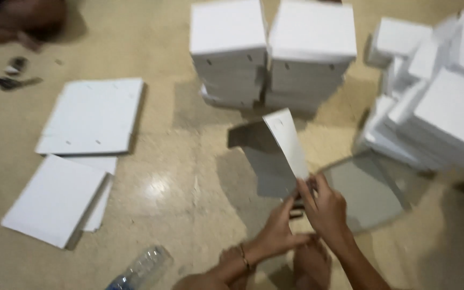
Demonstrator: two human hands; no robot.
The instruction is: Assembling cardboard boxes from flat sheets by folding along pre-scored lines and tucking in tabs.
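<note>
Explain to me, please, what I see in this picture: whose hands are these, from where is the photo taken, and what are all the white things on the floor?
There is only one picture, taken by a camera worn on a person's head, looking down at that person's own two bare hands. No machine is involved.

The left hand, with a bracelet on its wrist, and the right hand together hold a partly folded white cardboard sheet upright above the shiny beige floor.

At the top stand two neat stacks of white boxes. On the right lies a looser pile of white boxes. On the left lie flat white cardboard sheets. A clear plastic bottle lies near the bottom edge. In the top left corner are small dark objects, too blurred to identify.
</note>
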